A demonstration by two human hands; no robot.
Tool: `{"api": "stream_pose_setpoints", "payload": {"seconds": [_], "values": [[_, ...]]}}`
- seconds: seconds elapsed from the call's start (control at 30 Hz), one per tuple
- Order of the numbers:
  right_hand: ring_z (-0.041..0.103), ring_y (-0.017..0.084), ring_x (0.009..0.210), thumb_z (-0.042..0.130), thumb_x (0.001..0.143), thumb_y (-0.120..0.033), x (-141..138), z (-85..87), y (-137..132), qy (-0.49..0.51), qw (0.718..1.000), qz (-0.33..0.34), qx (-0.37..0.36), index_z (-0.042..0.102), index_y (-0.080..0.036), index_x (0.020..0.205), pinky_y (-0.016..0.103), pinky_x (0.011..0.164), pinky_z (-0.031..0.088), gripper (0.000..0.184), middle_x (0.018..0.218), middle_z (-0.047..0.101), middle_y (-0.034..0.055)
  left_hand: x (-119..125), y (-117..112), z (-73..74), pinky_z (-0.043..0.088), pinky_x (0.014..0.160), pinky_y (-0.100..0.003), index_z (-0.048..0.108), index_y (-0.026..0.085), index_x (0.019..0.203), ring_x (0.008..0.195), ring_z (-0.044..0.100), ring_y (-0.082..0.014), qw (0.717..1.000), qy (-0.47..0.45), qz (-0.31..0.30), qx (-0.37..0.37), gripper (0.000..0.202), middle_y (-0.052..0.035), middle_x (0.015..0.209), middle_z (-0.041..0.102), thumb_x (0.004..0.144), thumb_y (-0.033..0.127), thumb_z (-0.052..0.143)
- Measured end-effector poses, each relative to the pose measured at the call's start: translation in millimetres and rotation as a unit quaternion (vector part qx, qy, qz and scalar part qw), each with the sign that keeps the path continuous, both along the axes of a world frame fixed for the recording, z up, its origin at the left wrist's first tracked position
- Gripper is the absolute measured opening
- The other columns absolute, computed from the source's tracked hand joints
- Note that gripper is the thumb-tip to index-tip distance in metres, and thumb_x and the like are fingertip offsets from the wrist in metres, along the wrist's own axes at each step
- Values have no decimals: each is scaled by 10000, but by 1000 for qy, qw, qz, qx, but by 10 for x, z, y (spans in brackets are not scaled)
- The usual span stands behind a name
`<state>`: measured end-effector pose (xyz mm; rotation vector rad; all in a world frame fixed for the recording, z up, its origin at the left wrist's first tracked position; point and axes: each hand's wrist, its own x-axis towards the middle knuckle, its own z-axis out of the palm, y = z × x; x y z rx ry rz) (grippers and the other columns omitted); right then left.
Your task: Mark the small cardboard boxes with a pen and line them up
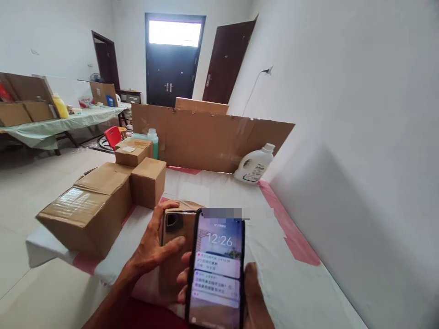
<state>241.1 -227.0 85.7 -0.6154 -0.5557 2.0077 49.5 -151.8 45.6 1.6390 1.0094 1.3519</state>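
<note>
My right hand [255, 292] is wrapped round a phone [216, 274], fingers at its left edge and thumb side at its right. The lit screen faces me and reads 12:26 above several notification panels. Close beside it, my left hand [156, 246] grips a flat, brownish, phone-shaped piece [171, 269] with a dark camera-like patch at its top left corner. My left thumb lies across its face. Whether it is a second phone or a phone case, I cannot tell. Behind its top edge a bit of cardboard [190, 205] shows.
Several cardboard boxes [85, 205] stand on the left of the white-covered table [291, 292]. A white jug [255, 164] and a green-blue bottle [152, 142] stand near a cardboard panel [206, 141]. A wall [370, 137] borders the right side. Another table [85, 119] holds boxes and bottles.
</note>
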Motion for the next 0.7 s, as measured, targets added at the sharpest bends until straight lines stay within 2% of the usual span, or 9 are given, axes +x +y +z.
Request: {"api": "stream_pose_setpoints", "payload": {"seconds": [0.07, 0.13, 0.17, 0.23, 0.27, 0.33, 0.43, 0.53, 0.7], "values": [[775, 281, 821, 566, 831, -847, 219, -94, 99, -38, 995, -95, 3, 780, -136, 1150, 418, 800, 601, 808, 1039, 805, 180, -32, 48, 37, 462, 1065, -444, 462, 277, 1382, 1226, 598, -307, 1000, 1, 12, -25, 620, -85, 1367, 588, 854, 466, 729], [773, 283, 885, 634, 829, -792, 491, -308, 266, -109, 968, -225, 3, 775, -170, 1150, 426, 843, 603, 713, 1068, 807, 149, -63, 145, 61, 481, 1020, -429, 480, 265, 1360, 1170, 617, -304, 999, 0, 23, -43, 611, -72, 1254, 643, 854, 508, 721], [766, 286, 933, 672, 815, -766, 642, -460, 365, -160, 943, -291, -4, 774, -182, 1140, 428, 876, 598, 677, 1066, 809, 130, -73, 207, 72, 491, 991, -420, 495, 260, 1341, 1138, 624, -302, 998, -1, 28, -50, 600, -66, 1213, 656, 853, 531, 715], [741, 289, 1022, 737, 747, -741, 952, -823, 557, -297, 872, -389, -20, 778, -172, 1088, 399, 915, 583, 665, 1030, 808, 101, -79, 344, 98, 492, 957, -405, 532, 250, 1290, 1108, 624, -302, 998, -6, 41, -55, 564, -59, 1172, 666, 853, 567, 694], [726, 303, 1059, 718, 736, -754, 1100, -1011, 637, -385, 834, -394, -18, 781, -157, 1060, 402, 929, 575, 682, 1041, 803, 106, -75, 416, 113, 488, 948, -399, 548, 243, 1264, 1102, 621, -302, 997, -10, 46, -58, 543, -57, 1159, 669, 857, 578, 682], [715, 331, 1044, 615, 737, -812, 1357, -1344, 744, -558, 754, -346, -15, 788, -155, 916, 399, 891, 575, 703, 970, 802, 101, -59, 563, 139, 479, 924, -379, 577, 228, 1212, 1078, 614, -290, 996, -18, 49, -68, 507, -50, 1126, 672, 866, 589, 660], [699, 413, 1029, 539, 701, -846, 1628, -1657, 791, -639, 708, -298, -34, 737, -174, 697, 429, 828, 568, 701, 815, 780, 136, -47, 801, 134, 465, 880, -340, 619, 200, 1149, 1026, 607, -262, 993, -51, 47, -91, 487, -43, 1082, 674, 860, 590, 666], [682, 457, 1071, 472, 714, -797, 1789, -1786, 795, -686, 674, -268, -61, 705, -213, 680, 471, 833, 550, 630, 849, 783, 191, -73, 1045, 55, 466, 846, -316, 655, 182, 1095, 969, 618, -236, 989, -86, 50, -107, 484, -35, 1030, 686, 855, 602, 674], [711, 425, 892, 331, 854, -629, 1877, -1885, 783, -828, 539, -137, -68, 707, -230, 838, 491, 751, 528, 548, 924, 767, 222, -116, 1346, -156, 493, 955, -371, 657, 184, 1198, 1118, 641, -280, 984, -121, 54, -117, 590, -67, 1108, 728, 927, 696, 547]]}}
